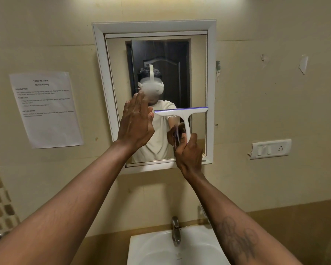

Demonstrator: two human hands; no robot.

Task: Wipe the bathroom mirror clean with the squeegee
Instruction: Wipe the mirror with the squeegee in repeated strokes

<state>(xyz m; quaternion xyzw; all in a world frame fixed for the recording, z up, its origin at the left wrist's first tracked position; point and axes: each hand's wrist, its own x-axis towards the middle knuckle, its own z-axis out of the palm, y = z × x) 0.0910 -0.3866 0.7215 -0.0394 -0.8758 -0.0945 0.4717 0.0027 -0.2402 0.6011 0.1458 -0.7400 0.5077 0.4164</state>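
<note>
A white-framed mirror hangs on the beige wall above the sink. My right hand grips the handle of a white squeegee. Its blade lies level against the glass at mid-height on the right half of the mirror, with a purple rubber edge on top. My left hand is flat and open, fingers together, pressed on the left half of the glass just left of the blade's end. The mirror reflects a person in a white shirt with a headset and a dark door behind.
A white sink with a metal tap stands directly below my arms. A printed paper sheet is taped to the wall on the left. A white switch and socket plate sits on the right wall.
</note>
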